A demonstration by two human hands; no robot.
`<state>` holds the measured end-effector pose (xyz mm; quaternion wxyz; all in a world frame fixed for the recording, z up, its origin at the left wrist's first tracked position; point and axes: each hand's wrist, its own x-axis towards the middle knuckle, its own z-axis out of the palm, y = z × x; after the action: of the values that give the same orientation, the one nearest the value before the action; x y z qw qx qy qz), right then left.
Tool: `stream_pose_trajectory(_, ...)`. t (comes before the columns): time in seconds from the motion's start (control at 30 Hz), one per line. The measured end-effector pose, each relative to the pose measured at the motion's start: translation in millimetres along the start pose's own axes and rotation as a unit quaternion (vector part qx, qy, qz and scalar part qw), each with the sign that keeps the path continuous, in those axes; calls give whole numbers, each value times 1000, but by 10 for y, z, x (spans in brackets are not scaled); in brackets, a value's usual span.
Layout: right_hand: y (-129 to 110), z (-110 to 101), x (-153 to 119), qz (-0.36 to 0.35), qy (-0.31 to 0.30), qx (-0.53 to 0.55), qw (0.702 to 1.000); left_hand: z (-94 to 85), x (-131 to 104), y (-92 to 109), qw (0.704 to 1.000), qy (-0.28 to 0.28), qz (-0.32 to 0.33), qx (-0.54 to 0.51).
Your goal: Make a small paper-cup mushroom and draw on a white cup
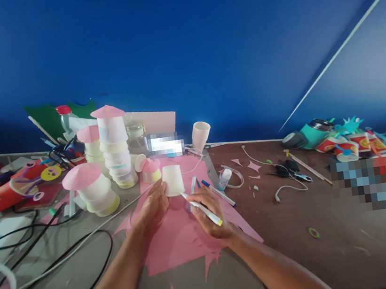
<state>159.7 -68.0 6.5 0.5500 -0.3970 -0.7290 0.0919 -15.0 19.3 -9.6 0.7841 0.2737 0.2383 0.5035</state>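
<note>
The paper cup (172,181), white and matte, stood mouth down, its long axis nearly upright and its wider rim lowest. The left hand (156,201) was the nearer one, fingers curled against the cup's left side and grasping it. The right hand (209,211), to the cup's lower right, pinched a white marker (205,213) of smooth plastic with a yellow end; the barrel slanted up and leftward, so the tip met the cup's lower right edge, though I could not tell whether it touched. Beneath the cup spread a pink sheet (168,256), flat and dull, with jagged cut edges. Right of the cup lay a slim blue pen (218,192), and past it stood a squat, glossy glue bottle (225,179). Just behind the cup, to its left, was a small pink-topped cup (151,170); farther left rose a ribbed tower of cups (117,157) under a shallow paper cone. Behind the cup, to its right, leaned a nested stack of pale cups (201,136), and beyond everything ran a smooth blue wall (180,46).
</note>
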Motion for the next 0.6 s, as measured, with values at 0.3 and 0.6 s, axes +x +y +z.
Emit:
stream_pose_trajectory(0.3,-39,-32,5,-2,13,22,1000,29,-30,-102,1000,-4,2,6)
stream_pose_trajectory(0.6,-17,11,3,-11,-9,-13,1000,9,-48,-85,1000,23,-12,10)
